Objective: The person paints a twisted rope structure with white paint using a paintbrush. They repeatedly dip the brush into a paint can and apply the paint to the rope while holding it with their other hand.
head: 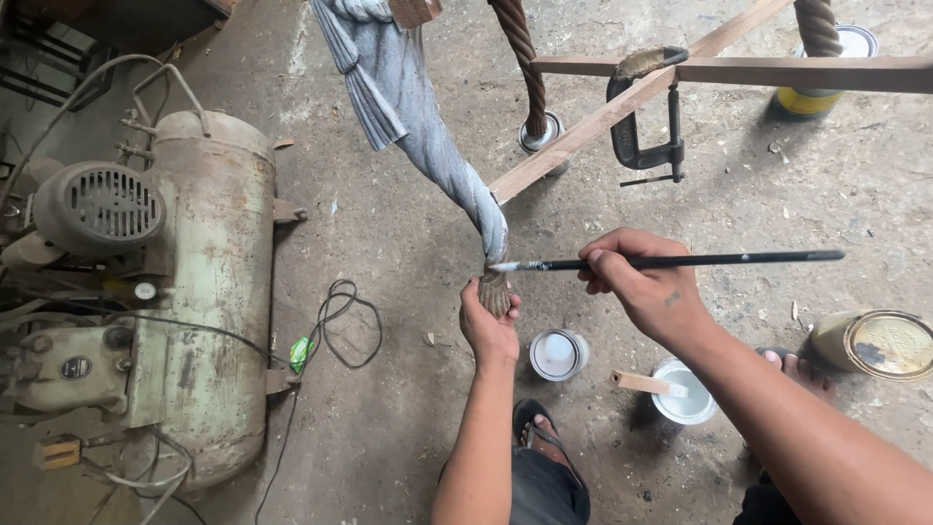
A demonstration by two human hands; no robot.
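A carved, twisted wooden leg hangs down from the top, mostly coated in grey paint, its lower tip still bare brown. My left hand grips that bare tip from below. My right hand holds a long thin black paintbrush level, with the white-tipped bristles touching the leg just above my left hand. Two more twisted brown legs stand behind it.
A worn air compressor with motor and black cable fills the left. Two open cans of white paint, one with a stir stick, sit on the concrete floor near my sandalled feet. A C-clamp grips wooden rails. Other cans lie right.
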